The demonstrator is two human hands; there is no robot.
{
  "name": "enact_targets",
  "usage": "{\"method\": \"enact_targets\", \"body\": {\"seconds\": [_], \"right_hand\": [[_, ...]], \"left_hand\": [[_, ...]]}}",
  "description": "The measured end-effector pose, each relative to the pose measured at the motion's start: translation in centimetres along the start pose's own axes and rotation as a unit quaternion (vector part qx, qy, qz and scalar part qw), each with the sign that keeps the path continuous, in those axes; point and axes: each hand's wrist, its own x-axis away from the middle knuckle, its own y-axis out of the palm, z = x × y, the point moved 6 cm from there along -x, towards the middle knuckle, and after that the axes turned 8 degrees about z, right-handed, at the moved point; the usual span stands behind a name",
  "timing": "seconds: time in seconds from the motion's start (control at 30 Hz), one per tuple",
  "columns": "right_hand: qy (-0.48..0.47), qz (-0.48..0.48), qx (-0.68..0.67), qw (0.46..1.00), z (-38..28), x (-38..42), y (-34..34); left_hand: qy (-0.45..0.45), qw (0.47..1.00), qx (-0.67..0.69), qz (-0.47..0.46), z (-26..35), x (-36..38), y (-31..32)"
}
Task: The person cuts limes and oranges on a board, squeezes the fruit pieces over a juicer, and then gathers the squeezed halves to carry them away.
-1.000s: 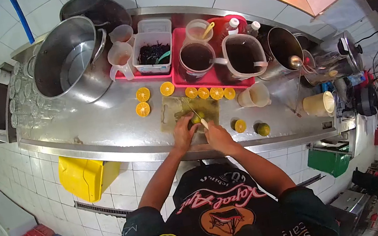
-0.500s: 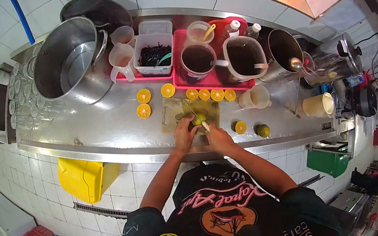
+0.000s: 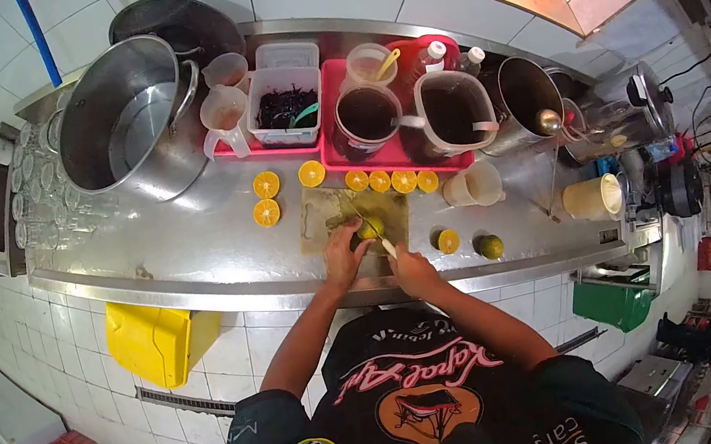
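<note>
On the worn cutting board [image 3: 313, 220], my left hand [image 3: 344, 254] holds a green-yellow citrus fruit [image 3: 371, 228] from its left side. My right hand [image 3: 414, 271] grips the pale handle of a knife [image 3: 388, 247], whose blade lies across the fruit. How deep the blade sits is too small to tell. Orange halves [image 3: 404, 181] stand cut side up in a row behind the board, with more halves [image 3: 265, 185] to the left. To the right of the board are another half [image 3: 448, 242] and a green-orange fruit [image 3: 490, 247].
Behind the board, a pink tray [image 3: 335, 159] bears jugs of dark liquid. A large steel pot [image 3: 119, 121] and many glasses [image 3: 36, 193] stand at the left. A clear jug [image 3: 475, 186] and a cream container [image 3: 592, 199] are at the right. A yellow bin [image 3: 153, 339] is below the counter.
My right hand and the knife handle have drawn slightly back toward my body, and more of the blade shows over the fruit. The whole view has shifted a little.
</note>
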Motion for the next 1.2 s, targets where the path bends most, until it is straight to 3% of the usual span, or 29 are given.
{"method": "enact_targets", "body": {"seconds": [0.13,0.23,0.43,0.53,0.6,0.63,0.7,0.77,0.87,0.9,0.97,1.07,1.2], "right_hand": [[-0.011,0.013,0.014,1.000,1.1,3.3,-1.1],[0.009,0.000,0.026,1.000,1.3,2.1,-0.1],[-0.023,0.065,0.018,0.997,0.4,-1.0,1.1],[0.052,0.001,0.014,0.999,2.8,2.6,0.7],[-0.086,0.089,-0.031,0.992,4.8,5.5,0.1],[-0.084,0.092,-0.032,0.992,5.4,6.6,-0.6],[0.070,-0.053,0.021,0.996,6.7,9.0,-0.9],[0.064,-0.045,0.020,0.997,6.6,9.8,-2.5],[0.062,-0.053,0.038,0.996,8.9,10.0,-2.0],[0.061,-0.069,0.054,0.994,9.4,9.7,-1.5],[0.047,-0.050,0.031,0.997,9.6,9.8,-1.3],[0.024,-0.025,-0.008,0.999,8.6,10.1,-1.8],[0.006,0.013,-0.032,0.999,6.5,10.2,-2.6]], "left_hand": [[-0.013,1.000,0.014,-0.001,-0.4,0.4,0.1],[0.000,1.000,0.021,0.009,-0.5,0.3,0.2],[0.014,1.000,0.012,0.016,0.1,-0.2,-0.4],[-0.013,1.000,0.019,0.009,-0.5,0.2,-0.3],[-0.028,0.999,0.035,0.009,-0.9,0.1,0.1],[-0.027,0.999,0.030,0.008,-1.1,0.2,0.2],[-0.019,1.000,0.023,0.002,-0.9,0.2,0.1],[-0.074,0.994,0.080,-0.007,-1.0,-0.1,0.0],[-0.080,0.993,0.087,-0.025,-0.4,-0.4,-0.1],[-0.073,0.993,0.088,-0.027,-0.3,-0.5,-0.1],[0.032,0.999,0.000,-0.024,1.1,-0.5,-0.5],[0.060,0.997,-0.044,-0.020,2.4,-0.4,-0.7],[0.033,0.997,-0.071,-0.020,2.5,-1.1,-0.3]]}}
